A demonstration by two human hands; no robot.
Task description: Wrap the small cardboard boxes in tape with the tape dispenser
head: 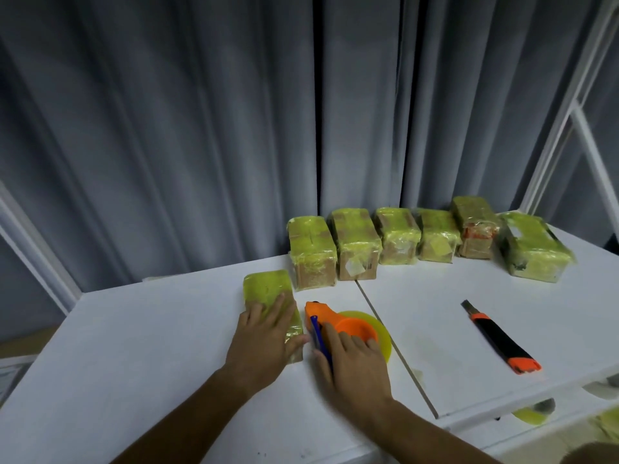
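A flat box (268, 289) wrapped in yellow-green tape lies on the white table (134, 346). My left hand (264, 339) rests flat on its near half, fingers straight. Right beside it lies the orange tape dispenser (338, 321) with a blue handle and a yellow-green tape roll (382, 329). My right hand (351, 366) is curled round the dispenser's handle from above. The dispenser's nose sits just right of the box and I cannot tell if they touch.
Several taped boxes (358, 249) stand in a row along the table's back edge by grey curtains. An orange-and-black utility knife (499, 339) lies to the right. A seam (395, 343) splits the two tabletops. Another tape roll (532, 416) shows below the right edge.
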